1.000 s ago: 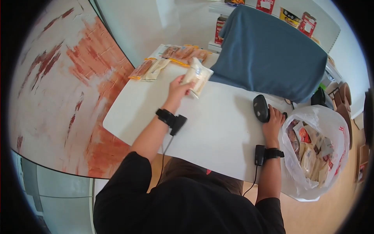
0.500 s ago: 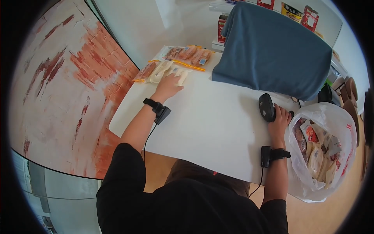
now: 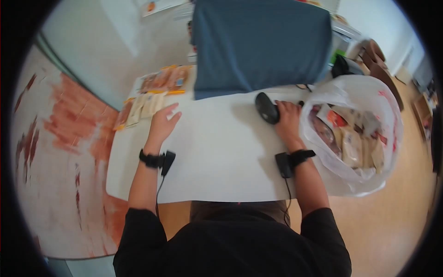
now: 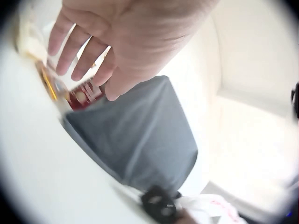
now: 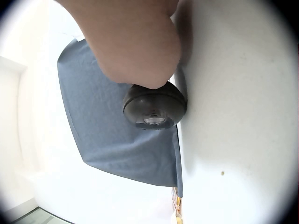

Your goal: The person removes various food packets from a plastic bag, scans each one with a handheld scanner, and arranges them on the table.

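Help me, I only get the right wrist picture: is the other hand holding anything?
Observer: No, the left hand holds nothing; its bare palm shows in the left wrist view.
Operator: Okay! Is there anything to the right of the right hand?
Observer: Yes, a big white plastic bag, its mouth wide enough to look in.
Operator: Ooh, and is anything lying close to the left hand?
Observer: Yes, two cream packets lie just past it, side by side.
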The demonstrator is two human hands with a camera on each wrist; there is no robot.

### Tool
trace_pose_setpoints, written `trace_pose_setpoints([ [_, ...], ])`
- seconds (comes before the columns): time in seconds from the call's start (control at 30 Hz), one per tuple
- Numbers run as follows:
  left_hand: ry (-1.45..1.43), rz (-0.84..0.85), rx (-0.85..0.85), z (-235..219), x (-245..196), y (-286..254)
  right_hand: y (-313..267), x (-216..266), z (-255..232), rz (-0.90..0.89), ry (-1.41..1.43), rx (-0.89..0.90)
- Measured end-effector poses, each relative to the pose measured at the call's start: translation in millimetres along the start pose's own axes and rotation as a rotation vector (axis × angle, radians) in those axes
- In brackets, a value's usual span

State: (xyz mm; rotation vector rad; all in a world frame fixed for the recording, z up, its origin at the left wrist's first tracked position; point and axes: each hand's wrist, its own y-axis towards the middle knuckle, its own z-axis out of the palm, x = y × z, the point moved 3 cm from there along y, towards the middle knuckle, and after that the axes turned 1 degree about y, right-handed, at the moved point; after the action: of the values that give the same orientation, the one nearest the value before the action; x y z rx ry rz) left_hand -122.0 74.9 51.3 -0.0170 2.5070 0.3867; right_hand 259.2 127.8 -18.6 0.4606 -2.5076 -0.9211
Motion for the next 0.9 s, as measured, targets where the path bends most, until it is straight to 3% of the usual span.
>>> trace_pose_setpoints([
  [0.07,-0.472,-0.026,0.117,37,-17,-20,2,5,-7,0.051,0.028,0.076],
  [0.17,-0.662,-0.008,0.318,63,-64,-40,3,5,-5,0.09,0.058,0.101],
  [0.23,-0.596,0.045,0.305,72,-71,-44,-3,3,2,0.131,0.074,0.054],
  [0.3,-0.55,0.123,0.315,88,-64,-47,-3,19,-16,0.111,0.045,0.171],
  [0.33,-0.652,0.012,0.359,89,-59,-49,1,30,-33,0.14,0.242,0.156],
  [0.4,-0.843,-0.243,0.434,91,-52,-52,13,63,-80,-0.001,0.412,0.082],
  [0.5,-0.821,-0.383,0.347,95,-42,-49,16,70,-138,-0.05,0.389,-0.041],
  [0.6,-0.803,-0.419,0.358,94,-46,-47,11,12,-177,0.084,0.109,-0.138],
  [0.67,-0.804,-0.409,0.359,96,-45,-46,9,-59,-198,0.172,-0.109,-0.176],
  [0.73,-0.801,-0.405,0.364,97,-44,-47,9,-106,-234,0.2,-0.364,-0.45],
  [0.8,-0.79,-0.401,0.367,95,-45,-46,-10,-196,-254,0.444,-0.46,-0.577],
  [0.87,-0.8,-0.405,0.377,96,-40,-46,-16,-227,-266,0.905,-0.28,-0.253],
  [0.9,-0.806,-0.404,0.381,97,-38,-45,-17,-234,-264,0.915,-0.248,-0.174],
])
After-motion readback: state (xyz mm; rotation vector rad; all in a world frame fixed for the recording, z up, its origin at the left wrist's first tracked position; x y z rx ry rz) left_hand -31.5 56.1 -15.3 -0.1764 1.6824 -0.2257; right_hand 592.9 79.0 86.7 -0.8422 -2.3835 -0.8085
